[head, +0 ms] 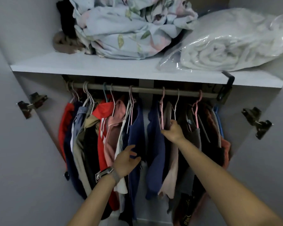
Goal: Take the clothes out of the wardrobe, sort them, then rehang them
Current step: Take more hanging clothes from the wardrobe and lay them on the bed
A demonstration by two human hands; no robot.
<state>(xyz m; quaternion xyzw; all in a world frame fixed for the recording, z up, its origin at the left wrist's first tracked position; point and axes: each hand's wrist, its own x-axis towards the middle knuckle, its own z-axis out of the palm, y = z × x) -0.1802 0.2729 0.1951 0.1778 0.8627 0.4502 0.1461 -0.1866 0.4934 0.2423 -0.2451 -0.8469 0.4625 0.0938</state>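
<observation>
Under the white shelf across the middle of the frame, clothes are hanging on hangers from a rail. Right of centre, the right hand is gripping a grey-brown garment on a white hanger, fingers curled round its edge. Lower centre, the left hand, wearing a watch, is reaching with fingers spread wide beside a navy garment. Up on the shelf, a floral blanket and a bagged white blanket are lying.

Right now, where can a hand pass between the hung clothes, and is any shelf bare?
Gap on the rail between the two navy garments. Shelf front-left strip is bare, before the floral bedding. Crowded: both clothes clusters, and the bagged blanket fills the shelf's right.
</observation>
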